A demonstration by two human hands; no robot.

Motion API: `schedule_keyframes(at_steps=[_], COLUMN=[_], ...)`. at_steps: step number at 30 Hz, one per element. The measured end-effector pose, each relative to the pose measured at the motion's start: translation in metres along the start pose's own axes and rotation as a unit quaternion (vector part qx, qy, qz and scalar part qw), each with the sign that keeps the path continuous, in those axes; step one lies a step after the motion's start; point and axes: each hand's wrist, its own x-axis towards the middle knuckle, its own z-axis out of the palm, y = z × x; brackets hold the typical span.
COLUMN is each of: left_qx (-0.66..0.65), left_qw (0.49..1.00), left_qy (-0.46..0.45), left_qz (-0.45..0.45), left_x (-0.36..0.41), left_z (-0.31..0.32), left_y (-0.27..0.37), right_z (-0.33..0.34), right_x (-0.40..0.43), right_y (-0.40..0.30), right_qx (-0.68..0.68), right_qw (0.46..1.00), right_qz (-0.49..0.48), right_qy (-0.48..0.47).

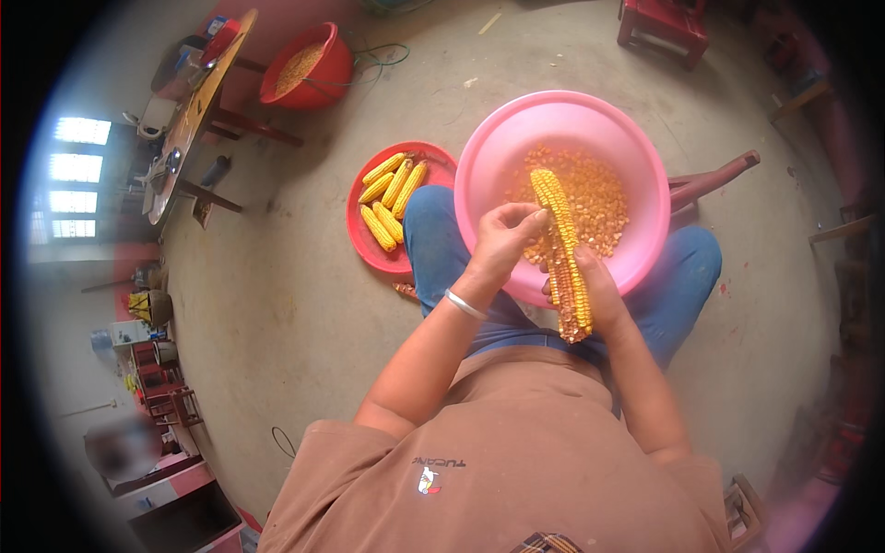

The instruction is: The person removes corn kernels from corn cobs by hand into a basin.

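A partly shelled ear of corn point(568, 242) is held over the near rim of a pink plastic basin point(477, 148). My right hand point(600, 290) grips its lower half. On its left side, my left hand point(510, 235) touches the cob with thumb and fingers near the bared rows; whether kernels are between them cannot be told. Lower down, kernels are gone from a strip, showing reddish cob. Loose corn kernels point(598, 200) lie in the basin, which rests between my knees. To its left, several whole yellow ears point(397, 183) lie on a red round tray point(359, 238).
A bare cob piece point(406, 289) lies on the floor beside the tray. Farther off stand a red basin point(339, 66) of kernels with a green cord and a wooden table point(200, 110). A red stool point(664, 27) is at the top right. Brown wooden bars point(719, 181) protrude beyond the pink basin.
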Motion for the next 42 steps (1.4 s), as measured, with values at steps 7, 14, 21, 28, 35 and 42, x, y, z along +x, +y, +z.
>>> schedule_keyframes(at_steps=[7, 14, 21, 28, 35, 42], left_qx=[-0.117, -0.097, -0.040, 0.019, -0.002, -0.128], left_qw=[0.991, 0.992, 0.996, 0.999, 1.000, 0.989], left_qy=[-0.003, 0.031, 0.056, 0.042, -0.001, -0.007], left_qz=[-0.060, -0.078, -0.059, -0.022, -0.025, -0.068], left_x=[-0.007, -0.003, 0.001, 0.004, 0.005, -0.004], left_z=[-0.009, -0.015, 0.000, 0.001, -0.007, -0.011], left_y=[-0.004, -0.008, 0.000, 0.005, -0.005, -0.006], right_z=[-0.004, -0.004, -0.001, 0.001, -0.002, -0.008], right_x=[0.000, 0.000, -0.001, 0.001, 0.002, 0.001], right_y=[0.002, 0.001, -0.004, 0.000, 0.001, 0.004], right_qx=[0.028, 0.019, -0.003, -0.047, -0.015, 0.025], right_qw=[1.000, 1.000, 1.000, 0.999, 1.000, 0.999], right_qz=[0.007, 0.009, 0.013, -0.004, 0.020, 0.034], right_qy=[0.006, 0.005, 0.004, -0.013, -0.010, -0.004])
